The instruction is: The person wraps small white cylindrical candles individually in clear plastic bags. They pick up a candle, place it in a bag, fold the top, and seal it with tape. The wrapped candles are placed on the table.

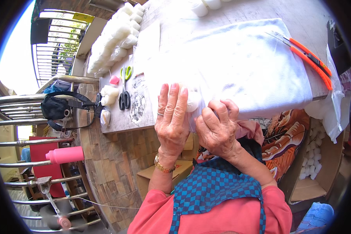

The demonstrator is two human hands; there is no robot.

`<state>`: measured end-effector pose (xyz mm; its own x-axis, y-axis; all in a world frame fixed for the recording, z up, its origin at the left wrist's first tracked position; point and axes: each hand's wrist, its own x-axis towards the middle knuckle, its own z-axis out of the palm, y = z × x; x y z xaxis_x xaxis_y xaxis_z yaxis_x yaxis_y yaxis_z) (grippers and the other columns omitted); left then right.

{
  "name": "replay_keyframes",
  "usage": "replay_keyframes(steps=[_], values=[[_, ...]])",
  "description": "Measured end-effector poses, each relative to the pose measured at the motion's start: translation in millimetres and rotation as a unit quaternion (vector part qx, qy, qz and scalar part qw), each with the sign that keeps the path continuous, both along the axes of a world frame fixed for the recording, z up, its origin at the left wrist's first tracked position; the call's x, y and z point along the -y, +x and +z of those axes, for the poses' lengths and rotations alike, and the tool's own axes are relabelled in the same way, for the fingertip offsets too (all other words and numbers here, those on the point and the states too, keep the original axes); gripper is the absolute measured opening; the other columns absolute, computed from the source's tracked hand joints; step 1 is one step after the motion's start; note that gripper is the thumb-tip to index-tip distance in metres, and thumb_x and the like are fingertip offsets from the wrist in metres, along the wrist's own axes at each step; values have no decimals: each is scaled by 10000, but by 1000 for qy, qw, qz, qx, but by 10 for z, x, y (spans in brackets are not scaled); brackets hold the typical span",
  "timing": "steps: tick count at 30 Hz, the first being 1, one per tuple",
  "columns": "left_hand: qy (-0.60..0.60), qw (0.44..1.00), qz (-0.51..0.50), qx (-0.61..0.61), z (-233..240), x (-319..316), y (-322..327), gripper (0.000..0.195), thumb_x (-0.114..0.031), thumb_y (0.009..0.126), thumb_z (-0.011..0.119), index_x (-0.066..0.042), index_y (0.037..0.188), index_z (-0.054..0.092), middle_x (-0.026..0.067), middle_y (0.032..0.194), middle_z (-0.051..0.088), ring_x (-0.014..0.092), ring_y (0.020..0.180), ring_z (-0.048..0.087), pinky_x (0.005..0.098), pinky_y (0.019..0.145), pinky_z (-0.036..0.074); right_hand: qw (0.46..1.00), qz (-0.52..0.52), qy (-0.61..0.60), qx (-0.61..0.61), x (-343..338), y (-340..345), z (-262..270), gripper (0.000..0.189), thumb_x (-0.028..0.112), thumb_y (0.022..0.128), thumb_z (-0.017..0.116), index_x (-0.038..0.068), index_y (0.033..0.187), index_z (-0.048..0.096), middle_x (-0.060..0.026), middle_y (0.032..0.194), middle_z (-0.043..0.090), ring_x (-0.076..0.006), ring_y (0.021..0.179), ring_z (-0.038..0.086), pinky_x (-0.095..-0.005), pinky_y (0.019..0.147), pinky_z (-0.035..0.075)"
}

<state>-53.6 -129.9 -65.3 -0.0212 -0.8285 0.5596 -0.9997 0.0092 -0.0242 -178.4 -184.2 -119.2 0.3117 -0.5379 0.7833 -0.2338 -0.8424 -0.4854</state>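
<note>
My left hand lies flat with its fingers stretched out, against a clear plastic bag at the near edge of the table. White rounded pieces, which look like candles, show inside the bag beside my fingers. My right hand is curled, its fingers pinching the bag's film; its fingertips are partly hidden. Under and beyond it spreads a white cloth, so bright in the middle that detail is lost.
Orange-handled snips rest on the cloth's right side. Black-handled scissors lie left, near a small pink piece. Bagged white pieces are stacked at the back left. An open cardboard box with white pieces stands below right.
</note>
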Motion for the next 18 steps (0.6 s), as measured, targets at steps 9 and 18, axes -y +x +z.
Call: replay_keyframes(steps=[9, 18], values=[[-49, 993, -11, -105, -72, 102, -35, 530, 0, 822, 666, -86, 1341, 597, 148, 1430, 525, 376, 1365, 442, 473, 1122, 368, 1000, -14, -4, -20, 78, -7, 140, 110, 119, 711, 675, 51, 781, 623, -60, 839, 538, -243, 915, 563, -447, 859, 401], [-70, 972, 93, -206, -29, -211, 41, 506, -284, 817, 741, -52, 1228, 560, 147, 1209, 563, 338, 1163, 541, 652, 1110, 247, 989, -45, 17, -140, 86, -199, 466, 338, 302, 741, 774, 59, 889, 590, -107, 894, 573, -299, 887, 568, -438, 806, 430]])
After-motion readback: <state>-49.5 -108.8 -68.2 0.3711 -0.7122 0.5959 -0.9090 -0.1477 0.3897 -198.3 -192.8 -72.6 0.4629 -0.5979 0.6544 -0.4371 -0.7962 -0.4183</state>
